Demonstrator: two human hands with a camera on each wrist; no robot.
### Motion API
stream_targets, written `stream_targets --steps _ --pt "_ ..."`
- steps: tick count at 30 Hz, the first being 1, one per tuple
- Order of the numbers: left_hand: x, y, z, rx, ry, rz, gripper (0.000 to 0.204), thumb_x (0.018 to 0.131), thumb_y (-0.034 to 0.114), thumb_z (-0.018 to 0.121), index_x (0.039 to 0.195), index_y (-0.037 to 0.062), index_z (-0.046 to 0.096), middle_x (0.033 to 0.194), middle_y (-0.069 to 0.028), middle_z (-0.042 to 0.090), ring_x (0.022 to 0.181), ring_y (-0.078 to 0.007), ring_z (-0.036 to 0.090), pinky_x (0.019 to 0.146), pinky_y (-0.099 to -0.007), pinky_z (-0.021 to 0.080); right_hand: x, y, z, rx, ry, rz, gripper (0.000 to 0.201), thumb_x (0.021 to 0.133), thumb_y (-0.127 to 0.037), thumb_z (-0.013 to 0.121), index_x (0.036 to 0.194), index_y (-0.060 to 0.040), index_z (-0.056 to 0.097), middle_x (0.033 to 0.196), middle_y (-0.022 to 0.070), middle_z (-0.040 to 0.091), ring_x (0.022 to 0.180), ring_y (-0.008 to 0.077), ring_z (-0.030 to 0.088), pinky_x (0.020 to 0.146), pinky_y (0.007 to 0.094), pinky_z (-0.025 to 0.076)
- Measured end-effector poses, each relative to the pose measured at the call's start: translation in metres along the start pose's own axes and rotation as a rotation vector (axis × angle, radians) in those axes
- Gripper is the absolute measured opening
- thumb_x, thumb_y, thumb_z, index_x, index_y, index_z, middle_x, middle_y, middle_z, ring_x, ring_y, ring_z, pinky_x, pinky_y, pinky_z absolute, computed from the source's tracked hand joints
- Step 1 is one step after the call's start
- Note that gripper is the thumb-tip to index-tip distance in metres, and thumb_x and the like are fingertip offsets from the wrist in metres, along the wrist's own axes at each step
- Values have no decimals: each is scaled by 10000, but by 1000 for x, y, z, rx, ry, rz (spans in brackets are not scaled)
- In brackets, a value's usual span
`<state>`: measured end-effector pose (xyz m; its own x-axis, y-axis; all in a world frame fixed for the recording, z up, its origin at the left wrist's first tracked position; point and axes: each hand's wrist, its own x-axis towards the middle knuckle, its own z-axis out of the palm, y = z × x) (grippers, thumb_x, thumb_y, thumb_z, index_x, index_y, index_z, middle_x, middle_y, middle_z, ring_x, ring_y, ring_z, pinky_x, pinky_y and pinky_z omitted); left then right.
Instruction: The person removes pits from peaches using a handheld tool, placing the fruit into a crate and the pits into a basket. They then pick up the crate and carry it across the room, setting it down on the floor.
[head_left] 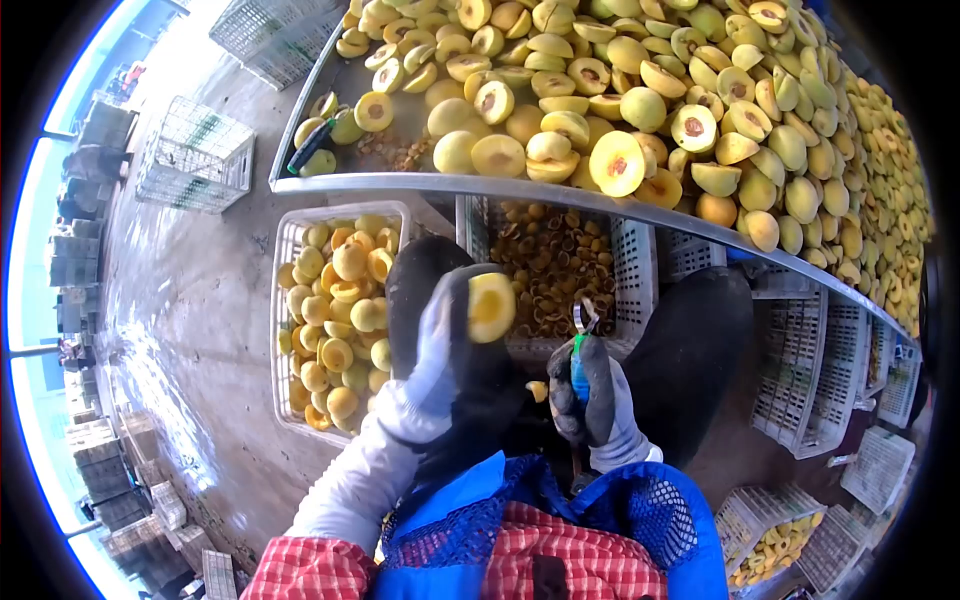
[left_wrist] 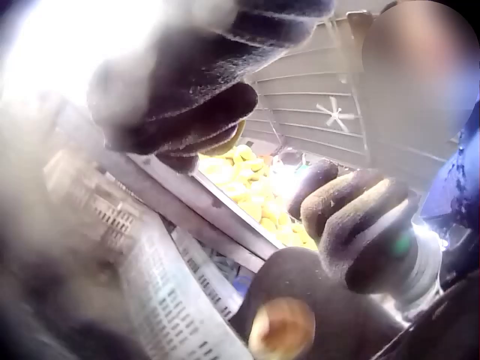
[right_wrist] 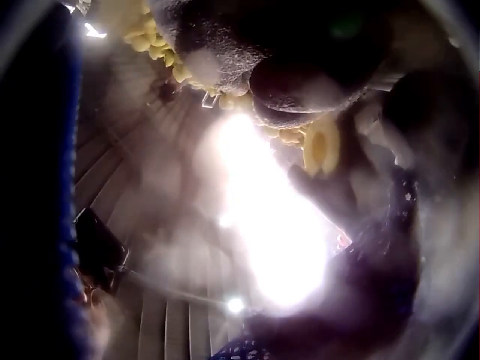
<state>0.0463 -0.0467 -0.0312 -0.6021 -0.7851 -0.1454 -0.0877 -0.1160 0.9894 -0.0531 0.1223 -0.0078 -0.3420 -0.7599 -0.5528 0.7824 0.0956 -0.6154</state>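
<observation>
In the head view my gloved left hand (head_left: 440, 335) holds a yellow peach half (head_left: 490, 307), its hollowed cut face turned up, over my knee beside the pit crate. My gloved right hand (head_left: 594, 392) grips a pitting tool by its blue-green handle (head_left: 579, 376); a bent metal loop (head_left: 584, 318) rises from its top. Below and between the hands is a small brownish-yellow piece (head_left: 538, 390), apart from both. The left wrist view shows the left hand (left_wrist: 187, 90) dark and close, and the right hand (left_wrist: 364, 229) with fingers curled.
A metal-edged table (head_left: 400, 181) piled with peach halves stands in front; a dark-handled tool (head_left: 311, 147) lies on its left corner. A white crate (head_left: 283, 400) of peach halves sits left, a crate (head_left: 637, 270) of brown pits between my knees. Stacked crates (head_left: 810, 370) stand right.
</observation>
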Motion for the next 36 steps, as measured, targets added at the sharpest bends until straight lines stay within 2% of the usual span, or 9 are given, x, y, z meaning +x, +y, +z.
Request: stream_targets --steps 3,7,12,17,21,24,28,29,36 --pt "2 3 -62 571 363 476 408 1006 331 399 1127 -3 600 1037 -84 634 948 -179 591 874 -301 463 -1 -4 -5 67 -27 -31 432 989 -446 408 908 -36 518 485 34 473 334 113 412 309 240 301" --pt "27 -22 -169 1390 380 -205 510 873 390 617 1246 51 538 1131 -198 590 1016 -326 593 885 -400 474 6 -1 -21 54 38 -6 436 989 -444 412 911 -29 523 478 39 475 327 125 425 303 240 310" --pt "90 52 -37 1027 195 488 412 780 214 735 1157 99 614 1020 -113 630 895 -281 629 748 -357 494 25 1 -19 46 47 100 356 968 -410 493 945 -60 555 583 43 557 423 137 517 381 255 402" --pt "191 54 28 1539 -214 313 539 722 385 755 1167 140 574 1110 -158 540 951 -338 611 769 -434 501 30 -12 -26 -71 149 56 482 942 -512 472 921 -41 569 598 42 539 426 123 487 383 237 364" --pt "206 47 19 1286 -305 504 411 703 284 775 1019 92 596 913 -128 577 790 -303 609 676 -391 493 42 -7 -49 203 187 66 419 942 -436 530 959 -20 573 677 61 578 514 120 531 458 245 430" --pt "176 50 19 738 -178 323 270 682 112 770 843 36 567 669 -61 536 616 -199 527 558 -328 412 55 -8 -39 -150 324 -405 193 922 -229 594 997 -54 566 718 78 596 596 174 603 501 283 474" --pt "99 58 33 117 -484 -83 290 752 63 714 974 -2 540 870 -23 562 825 -85 524 736 -221 435 54 -53 -18 -1057 132 -962 179 860 -143 655 961 -23 569 745 139 581 661 293 627 578 376 467" --pt "86 61 36 103 -518 -182 307 768 60 699 1017 -10 532 930 -33 573 869 -89 527 785 -215 435 51 -64 -9 -873 78 -656 184 854 -178 660 917 -30 572 753 155 588 677 345 615 585 380 468" --pt "37 33 58 -288 -181 -224 321 869 169 649 1117 27 503 1039 -96 586 950 -149 575 783 -254 497 46 -49 3 -933 82 -687 216 860 -213 644 948 -36 556 778 183 596 727 374 617 612 399 477"
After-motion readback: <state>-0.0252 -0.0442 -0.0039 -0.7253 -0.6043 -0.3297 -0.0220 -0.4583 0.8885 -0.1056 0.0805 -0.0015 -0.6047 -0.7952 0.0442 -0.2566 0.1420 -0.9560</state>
